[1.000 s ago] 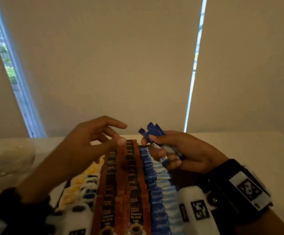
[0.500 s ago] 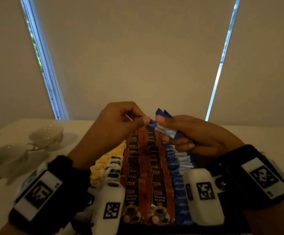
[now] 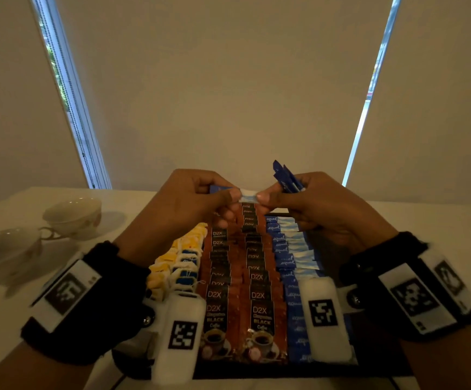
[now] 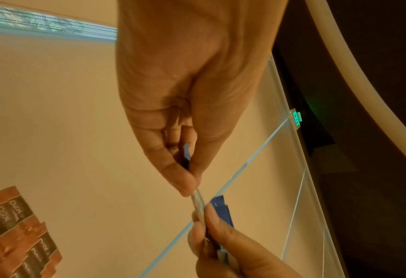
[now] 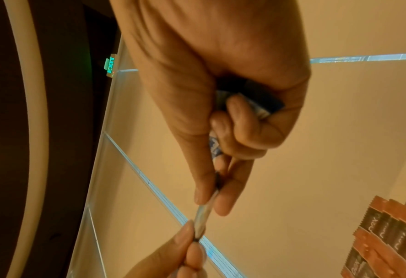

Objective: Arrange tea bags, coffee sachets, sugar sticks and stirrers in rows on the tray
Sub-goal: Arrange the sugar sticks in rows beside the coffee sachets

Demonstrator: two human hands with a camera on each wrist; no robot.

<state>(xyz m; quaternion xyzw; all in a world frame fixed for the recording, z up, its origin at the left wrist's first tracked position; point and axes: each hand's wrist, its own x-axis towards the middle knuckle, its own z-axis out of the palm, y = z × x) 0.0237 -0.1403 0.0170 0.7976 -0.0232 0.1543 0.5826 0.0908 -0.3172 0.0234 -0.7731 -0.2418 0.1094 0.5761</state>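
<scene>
A dark tray (image 3: pixel 327 370) holds rows of yellow tea bags (image 3: pixel 169 260), brown coffee sachets (image 3: pixel 257 280) and blue sugar sticks (image 3: pixel 288 257). Above its far end, both hands pinch one blue-and-white sugar stick (image 3: pixel 248 196) (image 4: pixel 198 205) (image 5: pixel 204 212) by its two ends. My left hand (image 3: pixel 200 198) (image 4: pixel 187 180) takes the left end between thumb and forefinger. My right hand (image 3: pixel 293 201) (image 5: pixel 211 197) pinches the right end and also clasps a bundle of blue sugar sticks (image 3: pixel 286 178) in its curled fingers.
Two pale teacups (image 3: pixel 74 215) (image 3: pixel 6 249) stand on the white table (image 3: pixel 440 220) to the left of the tray. A roller blind covers the window behind, with slits of daylight at both sides.
My left hand has come across from open above the tray and has taken the free end of a sugar stick. The stick now spans both hands, drawn out sideways from the bundle.
</scene>
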